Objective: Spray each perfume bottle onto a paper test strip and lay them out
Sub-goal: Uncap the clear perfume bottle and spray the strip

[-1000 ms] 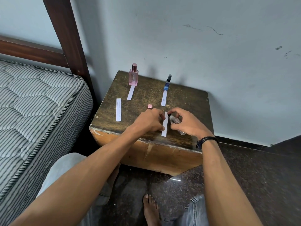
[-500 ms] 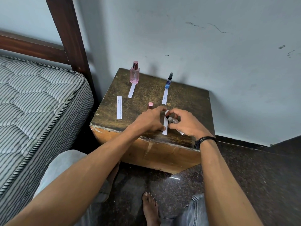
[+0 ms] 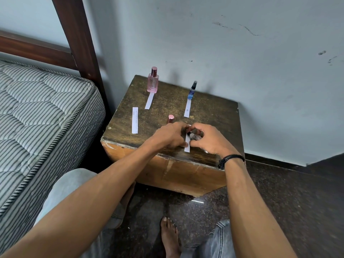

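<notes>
On a worn wooden box [image 3: 214, 116] my right hand [image 3: 208, 140] grips a small clear spray bottle [image 3: 195, 136], tilted low with its dark nozzle over a white paper strip [image 3: 187, 147]. My left hand [image 3: 170, 135] presses that strip to the box with its fingertips. A pink perfume bottle [image 3: 153, 81] stands at the back with a strip [image 3: 149, 100] in front of it. A slim blue spray bottle [image 3: 192, 90] stands to its right, also with a strip [image 3: 187, 108] before it. One more strip [image 3: 135, 120] lies alone at the left. A pink cap [image 3: 170, 119] stands behind my left hand.
A striped mattress [image 3: 41, 116] on a dark wooden bed frame [image 3: 80, 40] adjoins the box on the left. A pale wall [image 3: 242, 62] runs right behind the box. My knees and a bare foot [image 3: 170, 237] are below on the dark floor.
My right hand has drawn closer to my left, bringing the clear bottle's nozzle over the strip. The camera has shifted slightly.
</notes>
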The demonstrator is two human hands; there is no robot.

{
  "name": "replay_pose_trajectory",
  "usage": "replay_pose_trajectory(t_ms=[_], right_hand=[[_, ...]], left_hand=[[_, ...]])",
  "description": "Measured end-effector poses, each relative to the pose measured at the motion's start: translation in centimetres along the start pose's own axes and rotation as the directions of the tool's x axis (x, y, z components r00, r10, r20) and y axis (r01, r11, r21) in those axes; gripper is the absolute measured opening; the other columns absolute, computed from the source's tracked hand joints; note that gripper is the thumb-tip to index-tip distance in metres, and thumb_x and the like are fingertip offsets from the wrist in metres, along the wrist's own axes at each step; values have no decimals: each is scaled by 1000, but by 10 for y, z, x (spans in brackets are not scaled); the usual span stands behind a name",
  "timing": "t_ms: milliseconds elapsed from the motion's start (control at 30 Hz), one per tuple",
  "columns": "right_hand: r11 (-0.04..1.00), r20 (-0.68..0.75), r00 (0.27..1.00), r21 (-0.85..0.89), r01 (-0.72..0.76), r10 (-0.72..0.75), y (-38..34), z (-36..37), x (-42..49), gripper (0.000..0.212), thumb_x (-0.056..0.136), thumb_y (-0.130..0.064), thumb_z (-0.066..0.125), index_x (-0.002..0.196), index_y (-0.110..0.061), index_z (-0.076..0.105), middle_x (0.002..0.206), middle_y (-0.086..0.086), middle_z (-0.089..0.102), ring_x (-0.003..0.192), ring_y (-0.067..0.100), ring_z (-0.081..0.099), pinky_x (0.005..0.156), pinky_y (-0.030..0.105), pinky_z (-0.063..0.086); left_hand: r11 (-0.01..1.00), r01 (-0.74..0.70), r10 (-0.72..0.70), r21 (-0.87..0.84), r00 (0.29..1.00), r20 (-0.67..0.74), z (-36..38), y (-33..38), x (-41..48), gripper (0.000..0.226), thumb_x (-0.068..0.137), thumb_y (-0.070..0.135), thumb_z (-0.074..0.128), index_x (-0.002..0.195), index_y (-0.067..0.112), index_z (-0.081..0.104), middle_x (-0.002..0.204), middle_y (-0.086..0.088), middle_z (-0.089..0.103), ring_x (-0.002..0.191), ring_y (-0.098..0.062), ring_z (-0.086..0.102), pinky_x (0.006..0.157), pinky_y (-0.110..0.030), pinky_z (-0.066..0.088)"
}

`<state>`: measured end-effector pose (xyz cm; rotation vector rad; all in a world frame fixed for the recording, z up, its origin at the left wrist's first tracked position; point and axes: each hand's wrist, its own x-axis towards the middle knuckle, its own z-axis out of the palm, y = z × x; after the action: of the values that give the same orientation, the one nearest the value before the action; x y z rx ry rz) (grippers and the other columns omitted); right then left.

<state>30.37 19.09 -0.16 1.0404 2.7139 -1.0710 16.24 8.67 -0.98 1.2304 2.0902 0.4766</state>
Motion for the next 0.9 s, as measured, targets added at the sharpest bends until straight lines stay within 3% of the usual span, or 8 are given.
replay_pose_trajectory(t_ms=[167, 300, 567, 900], right_hand=[[1000, -9, 1000, -17, -7, 7, -1, 0, 0, 40, 79, -24, 82, 114, -36, 67, 104, -5, 68, 91, 18, 64, 77, 32, 49], [999, -25, 1000, -45, -10, 9, -1, 0, 0, 39, 79, -28, 82, 114, -34, 67, 103, -4, 70, 92, 20, 66, 81, 36, 55], [996, -48, 999, -89, 1, -5, -5, 1, 1, 37, 76, -31, 83, 107, -37, 66, 92, -12, 65, 85, 19, 64, 76, 35, 54], [997, -61, 998, -73, 1, -5, -5, 3, 2, 34, 77, -29, 83, 107, -31, 66, 96, -5, 67, 87, 18, 64, 79, 37, 54]], left_hand=[[1000, -6, 6, -11, 1000, 0, -1, 1, -1, 73, 81, 31, 79, 145, 32, 44, 132, -7, 62, 118, -31, 60, 102, -45, 48], [1000, -7, 7, -15, 1000, 11, -3, 2, -3, 72, 82, 28, 79, 146, 30, 44, 132, -6, 62, 118, -31, 59, 102, -43, 48], [1000, 3, -3, -22, 1000, 12, -3, 3, -3, 72, 81, 30, 81, 144, 29, 46, 126, -6, 65, 113, -30, 61, 99, -43, 49], [999, 15, -14, -39, 1000, 22, -4, 4, -5, 74, 80, 30, 81, 145, 30, 45, 123, -7, 66, 111, -30, 62, 99, -44, 50]])
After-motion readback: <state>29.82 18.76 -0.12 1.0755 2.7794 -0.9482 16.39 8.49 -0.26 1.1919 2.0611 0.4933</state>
